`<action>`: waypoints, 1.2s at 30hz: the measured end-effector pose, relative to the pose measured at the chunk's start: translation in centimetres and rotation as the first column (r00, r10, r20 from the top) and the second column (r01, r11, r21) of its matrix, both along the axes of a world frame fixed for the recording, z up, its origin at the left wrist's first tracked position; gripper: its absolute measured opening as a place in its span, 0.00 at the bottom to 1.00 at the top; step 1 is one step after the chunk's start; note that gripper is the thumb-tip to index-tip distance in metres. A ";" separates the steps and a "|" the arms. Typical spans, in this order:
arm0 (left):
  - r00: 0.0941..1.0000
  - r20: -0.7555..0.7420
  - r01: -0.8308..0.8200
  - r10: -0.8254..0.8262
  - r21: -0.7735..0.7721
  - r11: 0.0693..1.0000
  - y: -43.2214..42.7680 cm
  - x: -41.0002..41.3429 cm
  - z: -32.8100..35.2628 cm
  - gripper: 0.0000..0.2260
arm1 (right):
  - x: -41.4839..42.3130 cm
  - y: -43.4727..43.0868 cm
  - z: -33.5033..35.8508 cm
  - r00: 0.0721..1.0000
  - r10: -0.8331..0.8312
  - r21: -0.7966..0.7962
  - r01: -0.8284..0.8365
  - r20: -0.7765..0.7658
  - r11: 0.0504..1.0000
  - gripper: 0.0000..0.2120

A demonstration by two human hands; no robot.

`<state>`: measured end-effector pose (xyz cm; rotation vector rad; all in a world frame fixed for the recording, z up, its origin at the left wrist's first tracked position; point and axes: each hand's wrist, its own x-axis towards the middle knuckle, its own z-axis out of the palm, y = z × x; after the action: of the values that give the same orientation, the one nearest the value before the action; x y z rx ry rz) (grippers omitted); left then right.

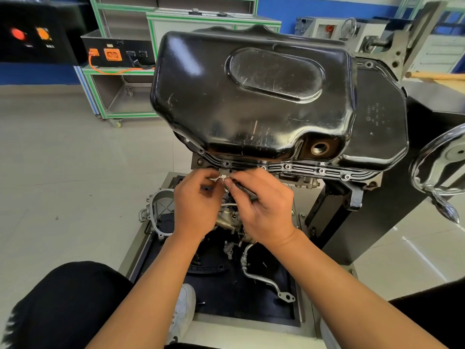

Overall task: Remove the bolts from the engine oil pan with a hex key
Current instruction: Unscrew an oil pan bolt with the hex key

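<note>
right hand (261, 205) fingers curl round the hex key (245, 190), whose dark shank lies across them and points up toward the flange (304, 170). left hand (198, 200) curls in to meet it at the key's tip; whether it pinches a loosened bolt or only steadies the key i cannot tell. the working spot sits just above both sets of fingertips, under the pan (251, 96) edge and just beside a seated bolt (226, 163). more bolts (287, 167) run rightward along the flange, well apart from the hands. risks, as i judge them: a key not pushed fully home could slip and round the socket. a freed bolt could also slip from the fingertips and fall among the engine parts or into the tray (226, 311) below.
</note>
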<state>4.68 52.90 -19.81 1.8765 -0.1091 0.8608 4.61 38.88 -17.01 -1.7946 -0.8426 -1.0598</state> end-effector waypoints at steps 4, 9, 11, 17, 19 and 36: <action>0.996 0.055 0.075 -0.076 0.018 0.997 -0.4 -0.6 1.1 0.06 | -0.8 -0.5 0.4 1.000 -0.019 0.034 0.019 -0.003 0.999 0.05; 0.980 -0.015 0.199 -0.199 -0.015 0.980 -2.3 -1.4 2.4 0.07 | -2.2 -2.7 0.2 0.999 -0.035 0.074 0.035 -0.002 0.997 0.05; 0.935 -0.183 0.265 -0.304 -0.212 0.941 -3.4 -1.8 3.2 0.04 | -2.7 -3.7 0.1 0.999 -0.040 0.070 0.040 -0.006 0.997 0.05; 0.517 -0.190 0.163 -0.835 -0.935 0.314 -5.6 -2.4 5.8 0.14 | -2.8 -5.5 0.5 0.996 -0.092 -0.002 0.092 -0.005 0.996 0.07; 0.489 -0.149 0.160 -0.860 -0.953 0.256 -6.1 -2.1 6.3 0.14 | -2.6 -5.7 0.9 0.996 -0.085 -0.044 0.084 -0.019 0.996 0.09; 0.545 -0.191 0.059 -0.817 -0.963 0.264 -6.7 -1.2 4.3 0.16 | -1.3 -6.9 1.6 0.985 0.063 -0.221 -0.098 -0.160 0.970 0.10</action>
<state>3.48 46.23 -15.53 0.8296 0.2053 -0.3417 3.30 31.99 -15.40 -1.9857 -0.9660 -0.7876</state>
